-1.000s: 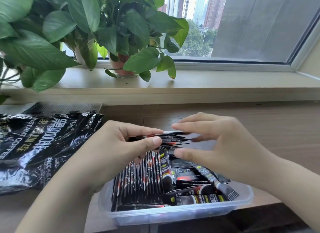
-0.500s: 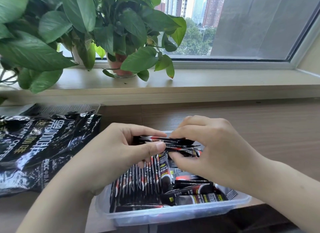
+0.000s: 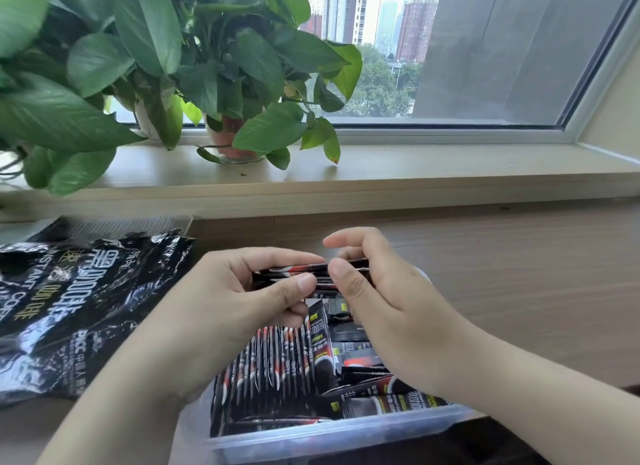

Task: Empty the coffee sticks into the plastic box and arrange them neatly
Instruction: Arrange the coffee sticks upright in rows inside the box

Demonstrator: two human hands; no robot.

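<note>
**At twelve o'clock: squaring up before slotting in**

Above the far, twelve o'clock end of the clear plastic box (image 3: 346, 437), our left hand (image 3: 221, 298) and right hand (image 3: 391, 309) both pinched a bundle of black-and-red coffee sticks (image 3: 304, 272). We judged the arranging midway: a neat row (image 3: 270, 360) at nine o'clock, loose sticks (image 3: 363, 360) at three. Next would call for level ends, then a slot beside that row.

Black-and-red coffee sticks (image 3: 277, 360), clear plastic box (image 3: 346, 437)
</note>
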